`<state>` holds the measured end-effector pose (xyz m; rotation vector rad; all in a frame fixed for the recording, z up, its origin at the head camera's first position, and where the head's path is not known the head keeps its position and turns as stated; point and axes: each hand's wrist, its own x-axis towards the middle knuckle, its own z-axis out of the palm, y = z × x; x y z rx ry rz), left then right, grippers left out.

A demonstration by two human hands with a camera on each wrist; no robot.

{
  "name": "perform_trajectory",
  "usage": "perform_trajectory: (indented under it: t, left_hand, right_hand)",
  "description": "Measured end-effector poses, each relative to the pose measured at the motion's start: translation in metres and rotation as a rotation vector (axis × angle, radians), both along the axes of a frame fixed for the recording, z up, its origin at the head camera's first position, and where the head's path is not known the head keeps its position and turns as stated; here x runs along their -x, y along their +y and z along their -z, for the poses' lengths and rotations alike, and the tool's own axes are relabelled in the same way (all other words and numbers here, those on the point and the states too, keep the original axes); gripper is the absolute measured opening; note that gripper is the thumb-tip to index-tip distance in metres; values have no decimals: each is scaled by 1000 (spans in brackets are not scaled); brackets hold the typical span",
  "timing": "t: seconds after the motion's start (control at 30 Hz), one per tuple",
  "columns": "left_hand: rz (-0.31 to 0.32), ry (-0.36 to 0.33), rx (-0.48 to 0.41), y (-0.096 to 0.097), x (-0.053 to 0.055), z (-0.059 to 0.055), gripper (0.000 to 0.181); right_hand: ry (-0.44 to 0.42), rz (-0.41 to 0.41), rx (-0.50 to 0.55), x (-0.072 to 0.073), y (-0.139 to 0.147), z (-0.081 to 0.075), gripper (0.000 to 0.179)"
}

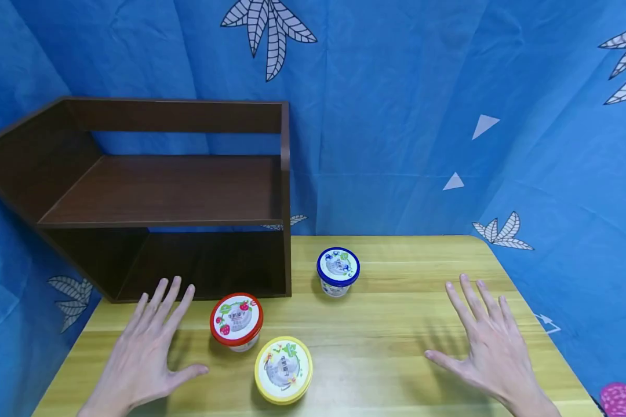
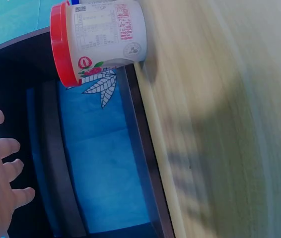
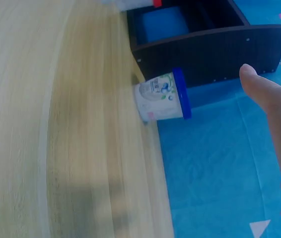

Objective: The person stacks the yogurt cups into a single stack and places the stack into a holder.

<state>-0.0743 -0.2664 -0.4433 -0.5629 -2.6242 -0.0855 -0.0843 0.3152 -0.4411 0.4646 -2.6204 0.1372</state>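
Observation:
My left hand (image 1: 145, 353) hovers over the table's left part with fingers spread, holding nothing. Just right of it stands a tub with a red lid (image 1: 236, 319) and strawberry pictures; its printed side (image 2: 108, 37) shows in the left wrist view. A yellow-lidded tub (image 1: 283, 370) stands nearer the front, right of the red one. Farther back, beside the shelf, is a blue-lidded tub (image 1: 338, 270) with blueberry pictures. Over the right part of the table, my right hand (image 1: 492, 353) is also spread and holds nothing. In the right wrist view its thumb (image 3: 262, 89) appears at the right.
A dark brown two-tier shelf (image 1: 162, 191) stands at the back left of the wooden table (image 1: 386, 324). Blue cloth (image 1: 396, 116) with leaf prints hangs behind and around the table. The table's right edge slants down past my right hand.

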Motion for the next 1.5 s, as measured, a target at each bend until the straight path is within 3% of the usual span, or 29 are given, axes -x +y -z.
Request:
perform_trajectory:
  t: [0.4,0.7,1.03,1.33,1.5]
  left_hand:
    - [80,-26,-160,1,-1,6,127]
    - [117,-151,-424,4,-4,17,130]
    - [110,-240,-615,4,-2,30,122]
    - [248,-205,-786,-1,6,42,114]
    - [242,-231,-841,1,8,46,111]
  right_hand:
    - [-12,-56,68,-7,-13,-2,122]
    - [-24,-156,197,-7,-33,4,119]
    - [-161,-272,349,-9,-67,20,113]
    - [-270,-384,470,-9,-89,32,103]
    - [-355,-455,542,-8,-102,40,109]
